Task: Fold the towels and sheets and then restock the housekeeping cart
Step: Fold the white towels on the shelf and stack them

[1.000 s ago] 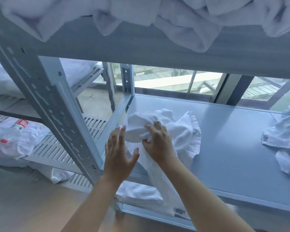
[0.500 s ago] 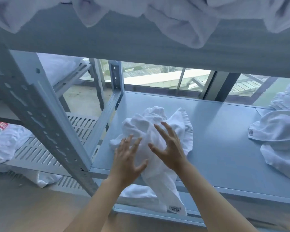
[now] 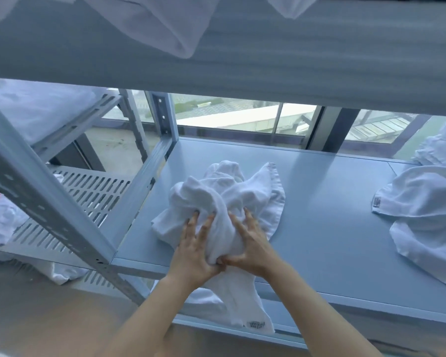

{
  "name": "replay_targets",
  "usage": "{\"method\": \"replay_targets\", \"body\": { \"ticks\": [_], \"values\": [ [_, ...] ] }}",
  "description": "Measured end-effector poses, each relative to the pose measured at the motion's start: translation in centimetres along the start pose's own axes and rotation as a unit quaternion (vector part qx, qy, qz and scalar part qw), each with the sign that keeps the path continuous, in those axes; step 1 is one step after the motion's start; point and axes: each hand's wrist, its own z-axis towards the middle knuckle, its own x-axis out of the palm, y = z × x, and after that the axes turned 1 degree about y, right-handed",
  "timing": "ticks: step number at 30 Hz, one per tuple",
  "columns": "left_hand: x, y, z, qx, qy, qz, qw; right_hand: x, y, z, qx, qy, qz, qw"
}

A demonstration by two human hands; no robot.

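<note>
While both hands work the same bundle, states per item:

left hand [image 3: 195, 249]: on the near-left side of the crumpled white towel [image 3: 224, 199]; fingers spread and bent, tips dug into the cloth, thumb tucked under a fold at the front. Grips the towel.

right hand [image 3: 251, 247]: on the near-right side of the same towel; fingers spread and curled into the fabric, thumb meeting the left thumb at the front fold. Grips the towel too.

towel position: bunched in a heap on the grey shelf [image 3: 319, 228], near its front-left corner; one end hangs over the front edge, with a small label at the bottom of the hanging part.

second towel [image 3: 428, 215]: white, loosely spread on the same shelf, far right, well apart from the hands; small tag on its left edge.

upper shelf [image 3: 242, 60]: runs across the top of the view, white linen draped over its front edge.

slotted rack [image 3: 70, 202]: left of the upright post, lower down, white linen lying on it at the far left.

background: window behind the shelf, rooftops outside, blurred.
</note>
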Motion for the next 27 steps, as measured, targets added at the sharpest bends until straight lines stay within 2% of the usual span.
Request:
{"method": "replay_targets", "body": {
  "ticks": [9,18,27],
  "values": [
    [-1.4,3.5,2.1,-0.041,-0.019,-0.002,0.999,2.5,1.8,4.8,-0.012,-0.008,-0.001,1.000],
    [-5.4,8.4,6.7,-0.067,-0.028,-0.019,0.997,4.2,6.1,12.8,0.026,0.026,-0.015,0.999],
    [-7.2,12.3,9.1,-0.049,-0.025,0.001,0.998,5.5,8.9,15.7,0.051,0.004,-0.015,0.999]
  ]
}}
